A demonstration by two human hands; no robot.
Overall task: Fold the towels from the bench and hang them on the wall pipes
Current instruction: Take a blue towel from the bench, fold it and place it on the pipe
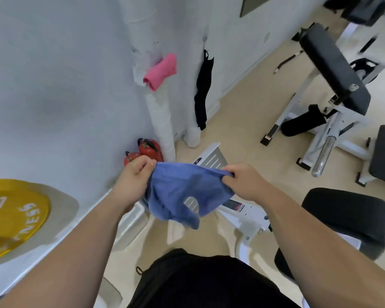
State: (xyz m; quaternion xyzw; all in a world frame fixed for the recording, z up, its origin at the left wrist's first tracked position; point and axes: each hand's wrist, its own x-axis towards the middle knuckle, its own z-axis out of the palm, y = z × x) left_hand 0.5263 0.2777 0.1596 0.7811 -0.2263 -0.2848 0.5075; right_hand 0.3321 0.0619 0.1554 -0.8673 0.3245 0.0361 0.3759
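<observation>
- Up close, the left hand point(133, 182) and right hand point(242, 181) each pinch a top corner of the blue towel point(180, 192), fingers curled tight into the cloth. It's up in the air in front of the person.
- Looks light and floppy and sags in the middle. The corners are the place to grab, so the edges line up.
- Farther back, a pink towel point(161, 71) already hangs on the wall pipe point(159, 114), with a black cloth point(203, 90) nearby.

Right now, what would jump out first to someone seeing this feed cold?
The blue towel is held up at centre frame, its top edge pinched by the left hand and the right hand. Beyond it, a pink towel hangs on the white wall pipe, with a black cloth hanging to its right. A yellow weight plate fills the lower left.
</observation>
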